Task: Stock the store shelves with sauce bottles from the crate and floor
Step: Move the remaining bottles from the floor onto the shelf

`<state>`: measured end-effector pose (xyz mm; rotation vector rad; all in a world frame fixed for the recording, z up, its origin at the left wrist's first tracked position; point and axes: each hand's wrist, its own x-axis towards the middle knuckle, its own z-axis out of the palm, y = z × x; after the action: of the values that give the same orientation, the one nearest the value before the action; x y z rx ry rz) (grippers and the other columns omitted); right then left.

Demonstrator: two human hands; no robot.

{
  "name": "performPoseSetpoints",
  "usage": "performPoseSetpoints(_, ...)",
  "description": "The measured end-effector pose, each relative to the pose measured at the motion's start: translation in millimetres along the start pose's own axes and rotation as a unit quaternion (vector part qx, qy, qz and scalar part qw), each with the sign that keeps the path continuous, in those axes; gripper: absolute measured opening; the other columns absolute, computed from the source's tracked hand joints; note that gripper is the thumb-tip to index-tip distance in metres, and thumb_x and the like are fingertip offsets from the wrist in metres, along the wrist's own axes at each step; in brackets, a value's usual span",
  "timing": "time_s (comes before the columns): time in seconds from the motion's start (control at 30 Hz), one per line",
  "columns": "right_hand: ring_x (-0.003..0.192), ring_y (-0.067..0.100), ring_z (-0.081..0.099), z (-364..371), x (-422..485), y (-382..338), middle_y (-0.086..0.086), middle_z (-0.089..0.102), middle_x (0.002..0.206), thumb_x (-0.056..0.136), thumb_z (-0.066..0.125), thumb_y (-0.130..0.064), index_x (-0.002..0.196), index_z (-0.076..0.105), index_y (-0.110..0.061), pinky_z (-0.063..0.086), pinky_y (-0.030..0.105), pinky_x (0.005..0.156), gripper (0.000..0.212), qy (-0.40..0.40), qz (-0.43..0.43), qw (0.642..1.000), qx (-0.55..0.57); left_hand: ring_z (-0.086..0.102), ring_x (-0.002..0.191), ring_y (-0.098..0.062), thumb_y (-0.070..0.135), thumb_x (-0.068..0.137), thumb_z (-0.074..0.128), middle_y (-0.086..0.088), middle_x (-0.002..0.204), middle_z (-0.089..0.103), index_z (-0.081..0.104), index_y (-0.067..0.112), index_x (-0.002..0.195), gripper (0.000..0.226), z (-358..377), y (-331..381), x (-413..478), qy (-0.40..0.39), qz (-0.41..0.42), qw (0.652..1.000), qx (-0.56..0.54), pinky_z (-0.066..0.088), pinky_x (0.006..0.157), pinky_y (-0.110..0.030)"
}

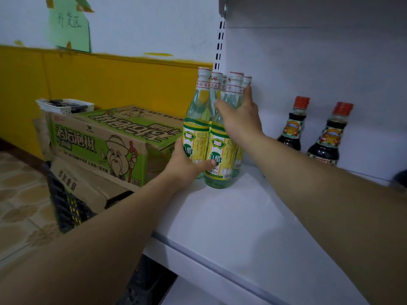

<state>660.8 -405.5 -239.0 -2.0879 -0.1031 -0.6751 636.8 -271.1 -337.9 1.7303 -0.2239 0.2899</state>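
Stocking the shelf [231, 216] here. Got a bunch of vinegar bottles [199, 119] standing upright, packed tight in the back left corner, right by the slotted upright [219, 47]. Counting five white caps with red bands. Clear liquid inside, yellow-and-green labels facing out.

Gripping the bunch low down with the left hand [187, 165]: thumb curled across the front bottle's label, fingers tucked round the left side out of sight. Holding the top end with the right hand [241, 121]: thumb on one side of the front bottle's shoulder, fingers wrapped past the other side, index tip reaching up to a neck at the back. So both hands closed on vinegar, one low, one high.

Further right along the back wall, well apart from the vinegar: two soy bottles [290, 128], red caps, dark sauce filling the bodies, side by side but not touching.

Off the shelf's left end: a green-printed cardboard box [105, 142], top flaps down, contents hidden, stacked on a plain brown one sitting in a black crate [66, 208] on the tiled floor [17, 194]. Perched at the back of the green box, a white tray [63, 105] with something dark in it, too blurry to name.
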Motion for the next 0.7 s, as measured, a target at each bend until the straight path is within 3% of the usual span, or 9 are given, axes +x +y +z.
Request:
performPoseSetpoints(0.1, 0.14, 0.031, 0.031, 1.5, -1.0, 0.9, 0.008, 0.023, 0.157, 0.084, 0.054, -0.061, 0.155, 0.001, -0.032, 0.031, 0.049, 0.113, 0.093, 0.003, -0.003, 1.0, 0.005, 0.058, 0.112, -0.015, 0.012, 0.073, 0.081, 0.001, 0.124, 0.057, 0.026, 0.018, 0.136, 0.084, -0.3, -1.8, 2.6, -0.01, -0.001, 1.0, -0.014, 0.045, 0.092, -0.031)
performPoseSetpoints(0.4, 0.143, 0.03, 0.027, 1.2, -5.6, 0.6, 0.006, 0.019, 0.159, 0.085, 0.054, -0.06, 0.155, 0.001, -0.032, 0.028, 0.05, 0.114, 0.092, 0.0, 0.001, 1.0, 0.01, 0.054, 0.117, -0.019, 0.012, 0.072, 0.081, 0.0, 0.123, 0.054, 0.017, 0.017, 0.139, 0.093, -1.4, -4.4, 8.2, -0.038, -0.039, 0.999, -0.006, 0.042, 0.104, -0.042)
performPoseSetpoints(0.5, 0.146, 0.029, 0.022, -3.3, -5.0, -1.3, 0.004, 0.014, 0.161, 0.084, 0.055, -0.063, 0.155, 0.0, -0.032, 0.026, 0.049, 0.116, 0.095, -0.006, 0.008, 1.0, 0.006, 0.052, 0.124, -0.02, 0.034, 0.05, 0.091, -0.001, 0.138, 0.05, -0.005, 0.03, 0.148, 0.137, -6.5, 3.1, 6.1, -0.036, -0.056, 0.998, -0.004, 0.038, 0.107, -0.051)
performPoseSetpoints(0.57, 0.147, 0.027, 0.018, -9.3, -6.4, -3.6, 0.004, 0.011, 0.162, 0.082, 0.056, -0.067, 0.155, 0.001, -0.031, 0.024, 0.048, 0.117, 0.098, -0.016, 0.007, 1.0, -0.001, 0.04, 0.135, -0.024, 0.051, 0.036, 0.089, -0.001, 0.152, 0.035, -0.02, 0.037, 0.145, 0.155, -13.8, 14.6, 0.7, -0.04, -0.077, 0.996, 0.023, 0.032, 0.111, -0.053)
performPoseSetpoints(0.7, 0.148, 0.026, 0.015, -26.2, -21.4, -16.5, 0.004, 0.009, 0.163, 0.082, 0.054, -0.068, 0.155, 0.003, -0.029, 0.023, 0.048, 0.118, 0.098, -0.024, 0.013, 1.0, -0.009, 0.029, 0.139, -0.019, 0.028, 0.072, 0.082, -0.003, 0.154, 0.028, -0.014, 0.023, 0.151, 0.124, -33.5, 43.9, -33.4, -0.061, -0.076, 0.986, 0.139, 0.027, 0.112, -0.038)
